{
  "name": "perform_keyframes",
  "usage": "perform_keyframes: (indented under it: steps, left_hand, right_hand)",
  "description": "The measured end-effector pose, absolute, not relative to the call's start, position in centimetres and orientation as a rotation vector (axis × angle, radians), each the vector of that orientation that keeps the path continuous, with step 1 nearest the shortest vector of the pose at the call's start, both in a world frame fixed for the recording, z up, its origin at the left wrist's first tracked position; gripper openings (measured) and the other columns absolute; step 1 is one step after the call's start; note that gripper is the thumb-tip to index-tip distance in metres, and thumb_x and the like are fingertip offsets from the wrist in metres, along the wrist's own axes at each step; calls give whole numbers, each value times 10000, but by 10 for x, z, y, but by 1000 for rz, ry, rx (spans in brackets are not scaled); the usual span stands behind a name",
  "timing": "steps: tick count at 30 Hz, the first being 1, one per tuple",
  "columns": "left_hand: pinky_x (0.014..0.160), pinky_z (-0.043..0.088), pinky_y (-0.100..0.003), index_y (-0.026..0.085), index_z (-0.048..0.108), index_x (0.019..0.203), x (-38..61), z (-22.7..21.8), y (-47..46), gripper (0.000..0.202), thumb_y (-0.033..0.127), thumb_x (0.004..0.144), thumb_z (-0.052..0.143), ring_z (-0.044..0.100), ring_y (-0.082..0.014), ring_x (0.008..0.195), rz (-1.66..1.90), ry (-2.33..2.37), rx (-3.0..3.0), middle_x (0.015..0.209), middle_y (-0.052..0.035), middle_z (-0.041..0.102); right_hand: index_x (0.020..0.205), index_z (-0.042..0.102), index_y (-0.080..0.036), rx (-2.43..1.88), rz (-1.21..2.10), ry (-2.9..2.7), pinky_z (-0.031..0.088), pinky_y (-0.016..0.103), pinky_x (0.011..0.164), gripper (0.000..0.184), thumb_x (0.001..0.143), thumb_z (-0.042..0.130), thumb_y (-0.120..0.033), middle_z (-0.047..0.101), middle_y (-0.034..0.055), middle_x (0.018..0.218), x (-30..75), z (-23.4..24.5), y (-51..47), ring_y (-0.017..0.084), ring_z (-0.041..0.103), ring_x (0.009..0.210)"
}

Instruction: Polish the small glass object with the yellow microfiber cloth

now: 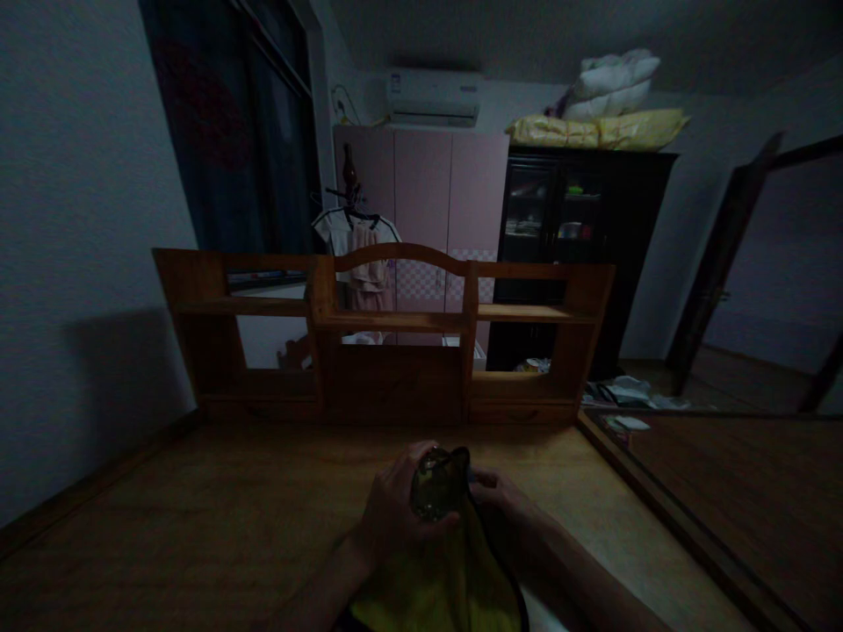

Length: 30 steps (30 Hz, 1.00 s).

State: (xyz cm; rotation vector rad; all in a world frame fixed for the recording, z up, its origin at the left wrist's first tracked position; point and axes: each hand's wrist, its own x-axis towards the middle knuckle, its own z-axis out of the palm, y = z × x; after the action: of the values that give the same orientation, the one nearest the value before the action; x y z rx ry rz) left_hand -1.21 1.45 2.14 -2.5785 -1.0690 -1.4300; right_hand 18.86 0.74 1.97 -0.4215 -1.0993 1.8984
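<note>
Near the front of a wooden surface, my left hand [395, 505] is wrapped round a clear round glass piece [435, 487]; whether it is a cup or a jar I cannot make out. A yellow-green cloth with a dark edge [454, 570] hangs below the glass, and its upper corner lies against the glass's right side. My right hand [500, 496] pinches this cloth by its dark edge, just right of the glass. The room is dim, and the palm sides of both hands are hidden.
A wooden shelf unit [388, 320] stands across the far edge of the wooden surface [263, 491]. A raised wooden rim [659, 518] runs along the right side. Beyond are a pink wardrobe [421, 193], a dark cabinet [632, 237] and hanging clothes [362, 241].
</note>
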Motion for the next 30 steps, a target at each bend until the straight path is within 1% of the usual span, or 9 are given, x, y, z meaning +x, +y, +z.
perform_keyframes:
  steps: [6, 11, 16, 18, 21, 23, 26, 30]
  left_hand:
    - [974, 490, -408, 228, 310, 1339, -11, 21, 17, 817, 522, 697, 722, 550, -271, 1161, -1481, -1062, -2637, 1271, -118, 524]
    - [991, 478, -408, 221, 308, 1340, -9, 20, 19, 828, 532, 695, 724, 527, -269, 1189, -1457, -1077, -2649, 1286, -118, 510]
    - [1005, 468, -408, 198, 301, 1359, -10, 16, 23, 873, 572, 690, 718, 504, -277, 1220, -1344, -1021, -2637, 1311, -135, 501]
    - [1003, 469, -408, 193, 290, 1369, -10, 14, 23, 891, 585, 690, 714, 498, -278, 1226, -1311, -1012, -2634, 1317, -141, 497]
    - [996, 472, -401, 188, 286, 1377, -10, 13, 23, 885, 578, 701, 703, 494, -277, 1227, -1282, -1021, -2645, 1320, -143, 492]
    - [992, 472, -400, 186, 287, 1383, -9, 12, 22, 877, 571, 708, 696, 493, -278, 1223, -1254, -1004, -2650, 1317, -141, 492]
    - [985, 472, -405, 182, 282, 1402, -8, 12, 20, 876, 564, 725, 684, 496, -281, 1212, -1156, -918, -2666, 1326, -142, 485]
    - [959, 483, -429, 184, 286, 1424, -7, 14, 18, 791, 489, 793, 653, 500, -291, 1194, -972, -738, -2634, 1368, -148, 453]
  right_hand:
    - [1079, 655, -89, -482, 1873, -1122, 485, 360, 798, 350, 768, 697, -243, 699, 155, 1047, 193, 16, 13, 237, 682, 850]
    - [1057, 673, -102, -510, 1873, -1081, 485, 345, 798, 336, 743, 706, -217, 714, 129, 1022, 192, 21, 11, 223, 679, 838]
    - [941, 724, -160, -564, 1776, -1018, 480, 322, 811, 276, 678, 769, -230, 729, 89, 1006, 195, 24, 7, 225, 665, 871]
    - [962, 718, -167, -568, 1785, -1015, 472, 336, 836, 301, 673, 774, -229, 722, 90, 1027, 196, 22, 8, 238, 656, 910]
    - [1043, 683, -174, -562, 1813, -987, 458, 372, 875, 345, 707, 743, -224, 714, 83, 1027, 194, 15, 11, 242, 652, 932]
    - [1053, 669, -156, -548, 1815, -1009, 451, 381, 888, 349, 714, 731, -206, 710, 85, 1010, 192, 10, 15, 238, 653, 924]
    - [1042, 664, -151, -543, 1779, -1085, 455, 362, 868, 384, 668, 748, -157, 700, 81, 1008, 191, 4, 22, 225, 650, 907]
    - [938, 690, -160, -606, 1648, -1236, 460, 316, 829, 366, 590, 756, -68, 702, 61, 968, 196, 4, 29, 207, 632, 892]
